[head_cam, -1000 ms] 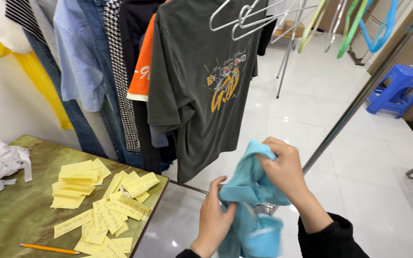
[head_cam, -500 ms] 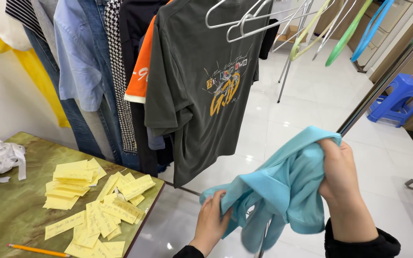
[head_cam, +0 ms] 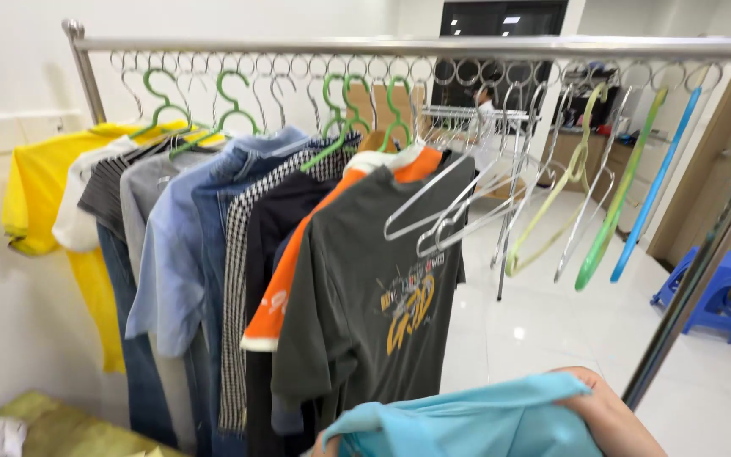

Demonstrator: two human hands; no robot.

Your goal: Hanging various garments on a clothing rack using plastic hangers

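Note:
At the bottom edge of the head view, a light blue garment is held up by my right hand, which grips its right end. Only a sliver of my left hand shows at the garment's left corner, mostly hidden by cloth. Just behind hangs a dark grey printed T-shirt on the steel clothes rail. Empty grey hangers dangle to the right of that T-shirt.
The rail carries several garments: yellow shirt, denim shirt, checked one, orange one. Empty green hanger and blue hanger hang at right. A blue stool stands on white floor. The olive table corner is lower left.
The view tilted upward from the table to the rail. The blue garment was spread out and raised between both hands, which dropped to the frame's bottom edge.

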